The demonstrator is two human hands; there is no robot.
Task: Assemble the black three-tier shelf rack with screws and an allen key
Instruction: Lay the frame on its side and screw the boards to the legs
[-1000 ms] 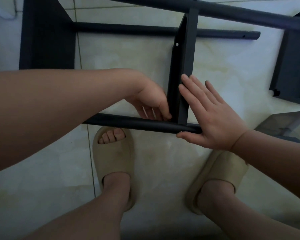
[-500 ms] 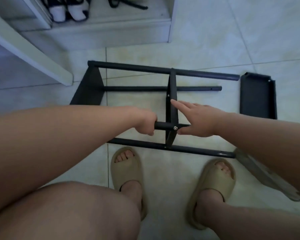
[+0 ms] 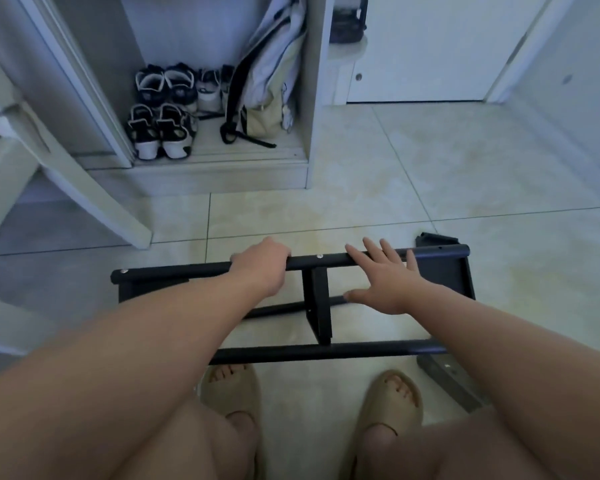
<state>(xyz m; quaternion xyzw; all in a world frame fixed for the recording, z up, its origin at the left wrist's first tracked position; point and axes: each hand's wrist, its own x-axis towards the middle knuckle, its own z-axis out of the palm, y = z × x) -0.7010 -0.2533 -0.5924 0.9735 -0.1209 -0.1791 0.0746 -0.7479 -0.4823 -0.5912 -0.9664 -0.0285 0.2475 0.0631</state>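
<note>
The black shelf rack (image 3: 317, 351) lies lengthwise on the tiled floor in front of my feet, its round poles running left to right. A flat black shelf panel (image 3: 316, 306) stands crosswise between the poles in the middle. My left hand (image 3: 262, 266) grips the raised far pole (image 3: 326, 260), fingers curled over it. My right hand (image 3: 385, 282) rests on the same pole to the right with fingers straight and spread. Another black shelf (image 3: 445, 275) sits at the rack's right end. No screws apart from fitted ones, and no allen key, are visible.
A grey flat piece (image 3: 451, 381) lies on the floor by my right foot. An open cabinet (image 3: 305, 98) at the back holds several shoes (image 3: 160, 133) and a bag (image 3: 267, 98). A white slanted board (image 3: 94, 188) leans at the left. A small black part (image 3: 433, 239) lies beyond the rack.
The view has risen and pulled back. The rack has been turned so a pole is raised. My left hand now grips that top pole and my right hand has moved from the middle shelf onto it.
</note>
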